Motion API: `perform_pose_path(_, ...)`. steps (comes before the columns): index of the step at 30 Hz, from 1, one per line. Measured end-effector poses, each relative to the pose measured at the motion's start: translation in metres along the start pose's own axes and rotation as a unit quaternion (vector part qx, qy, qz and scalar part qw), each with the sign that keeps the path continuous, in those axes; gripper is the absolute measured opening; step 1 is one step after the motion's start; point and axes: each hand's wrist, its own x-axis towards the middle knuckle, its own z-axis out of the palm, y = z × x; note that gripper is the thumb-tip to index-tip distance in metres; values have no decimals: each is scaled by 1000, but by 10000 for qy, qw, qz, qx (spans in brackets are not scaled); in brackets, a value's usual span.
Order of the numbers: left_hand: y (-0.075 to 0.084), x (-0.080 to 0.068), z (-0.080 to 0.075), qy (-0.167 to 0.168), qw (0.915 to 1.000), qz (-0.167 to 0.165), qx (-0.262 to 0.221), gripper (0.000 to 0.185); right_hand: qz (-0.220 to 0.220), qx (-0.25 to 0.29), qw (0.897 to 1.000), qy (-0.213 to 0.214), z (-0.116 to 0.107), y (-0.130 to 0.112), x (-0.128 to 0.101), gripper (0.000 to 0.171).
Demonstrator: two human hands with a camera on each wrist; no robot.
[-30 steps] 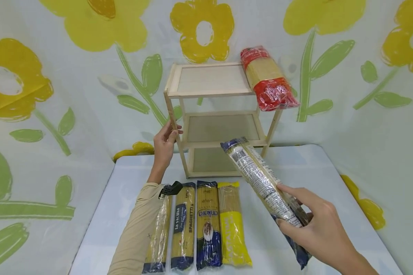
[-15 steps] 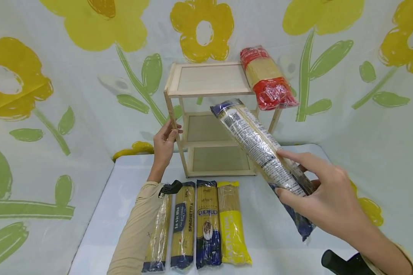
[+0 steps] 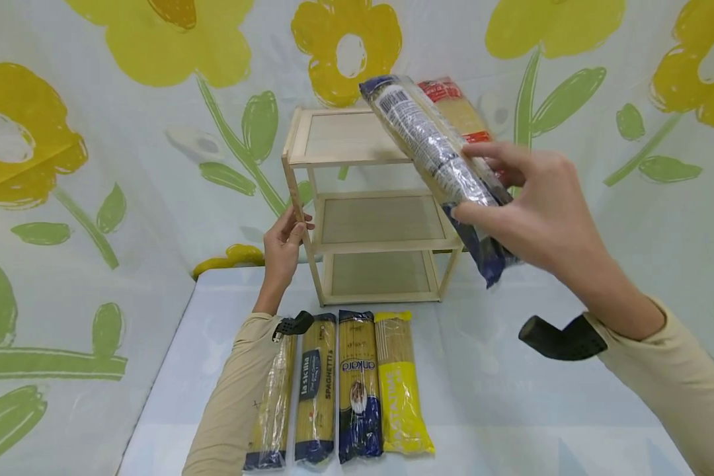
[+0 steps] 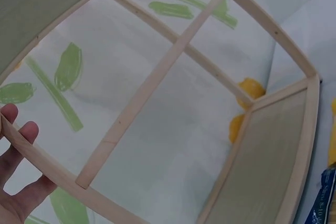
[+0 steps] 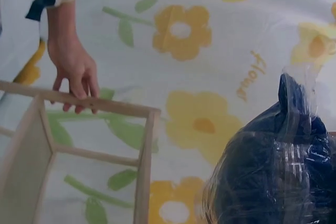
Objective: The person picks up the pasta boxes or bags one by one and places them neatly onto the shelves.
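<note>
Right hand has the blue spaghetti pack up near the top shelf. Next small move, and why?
Probably lower the blue pack onto the bare left part of the rack's top shelf, beside the red pack. The right hand holds it tilted above that level, and the left hand grips the rack's front post, steadying it.

Left hand point(image 3: 282, 248), arm stretched forward in a beige sleeve, fingers curled in a grip; right hand point(image 3: 532, 208) raised high, thumb and fingers closed in a grip, forearm angled upward
</note>
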Motion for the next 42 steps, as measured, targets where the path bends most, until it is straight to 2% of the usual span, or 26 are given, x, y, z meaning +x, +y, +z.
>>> perform_pose_path(13, 2, 1, -3, -27, 10000, -52, -37, 43, 817, -722, 9932, -399, 28, -12, 97, 56)
perform_pose_path(21, 1, 3, -2, -70, 10000, 28, -58, 42, 1207, -927, 9874, -433, 49, -8, 135, 57)
perform_pose_path(28, -1, 3, -2, -88, 10000, 3, -11, 43, 1268, -1534, 9790, -431, 73, 1, 151, 30)
perform_pose_path(31, -1, 2, -3, -109, 9999, 6, -8, 43, 1458, -1799, 9706, -659, 79, 1, 154, 30)
perform_pose_path(35, -3, 0, -5, -110, 9999, 3, 19, 44, 1488, -2204, 9594, -938, 82, -2, 153, 38)
perform_pose_path(39, -3, -1, -5, -87, 10000, 17, -28, 44, 1381, -2378, 9554, -1074, 82, -4, 149, 23)
perform_pose_path(42, -3, 0, -4, -97, 9999, 13, -96, 43, 1252, -2481, 9535, -1164, 82, -5, 145, 21)
